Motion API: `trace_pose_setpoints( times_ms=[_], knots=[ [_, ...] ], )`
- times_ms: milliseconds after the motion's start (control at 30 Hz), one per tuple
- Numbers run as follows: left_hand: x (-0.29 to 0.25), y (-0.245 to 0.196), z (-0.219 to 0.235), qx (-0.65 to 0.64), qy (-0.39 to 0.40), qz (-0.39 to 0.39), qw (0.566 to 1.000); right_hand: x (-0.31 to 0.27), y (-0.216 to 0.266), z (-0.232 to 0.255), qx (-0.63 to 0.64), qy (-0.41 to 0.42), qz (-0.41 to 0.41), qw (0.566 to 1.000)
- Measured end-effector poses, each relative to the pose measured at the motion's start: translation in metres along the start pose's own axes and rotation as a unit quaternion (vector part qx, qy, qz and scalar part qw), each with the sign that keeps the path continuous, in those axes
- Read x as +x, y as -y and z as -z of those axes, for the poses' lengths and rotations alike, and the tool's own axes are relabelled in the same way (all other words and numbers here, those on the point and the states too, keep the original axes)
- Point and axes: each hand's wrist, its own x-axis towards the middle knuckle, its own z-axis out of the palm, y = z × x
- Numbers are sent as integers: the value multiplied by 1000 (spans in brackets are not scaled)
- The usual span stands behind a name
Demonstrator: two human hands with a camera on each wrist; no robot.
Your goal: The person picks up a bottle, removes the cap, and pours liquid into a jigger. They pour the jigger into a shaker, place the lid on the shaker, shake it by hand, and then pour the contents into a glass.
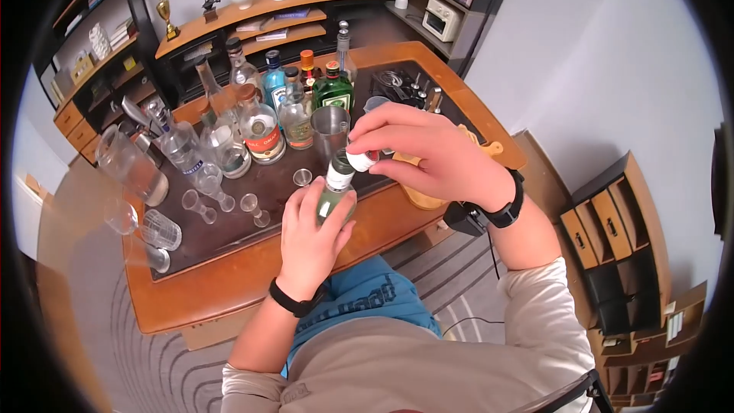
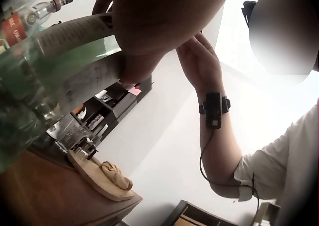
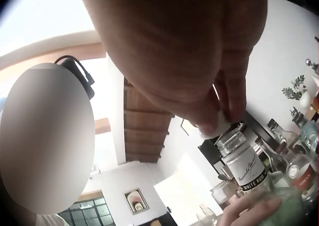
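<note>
- Within curled left grip (image 1: 312, 231): green rum bottle (image 3: 244, 166), uncapped.
- Beside its mouth, right grip (image 1: 428, 149) pinches white cap (image 1: 358, 160).
- Beyond both grips, metal cup (image 1: 330, 128) stands on counter (image 1: 191, 289).

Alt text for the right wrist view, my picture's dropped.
The right hand pinches a white cap close to the top of an uncapped white rum bottle, which the left hand grips. Other bottles show at the right edge.

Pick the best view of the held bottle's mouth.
Right wrist: glass mouth shows clearly above the label. Head shows it smaller, beside the white cap. Left wrist shows the bottle body; left hand blocks the mouth.
</note>
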Motion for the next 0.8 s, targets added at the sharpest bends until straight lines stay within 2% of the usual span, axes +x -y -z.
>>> trace_pose_setpoints(
  times_ms=[67,167,333,400,467,533,567,633,667,733,800],
  knots=[
    [1,-2,1,2,-19,10,1000,12,5,4,-52,87,-35,994],
    [3,0,6,-7,-1,4,1000,26,8,7,-89,130,-15,987],
    [0,5,7,8,-5,-14,1000,41,17,11,-66,160,1,985],
    [0,5,7,15,-7,-19,1000,47,21,10,-105,199,-13,974],
    [0,6,5,11,-15,-12,1000,52,24,8,-108,197,13,974],
    [-2,10,1,13,-33,-18,999,59,29,8,-144,221,-50,963],
    [-3,11,0,12,-38,-18,999,61,31,7,-131,223,-33,966],
    [-6,12,-3,13,-47,-19,999,63,34,4,-231,238,-94,939],
    [-6,13,-2,9,-47,-19,999,62,34,1,-223,237,-82,942],
    [-6,13,-2,3,-51,-12,999,62,34,-4,-248,227,-127,933],
    [-6,12,-2,3,-53,-11,999,67,40,-6,-259,232,-132,928]
  ],
)
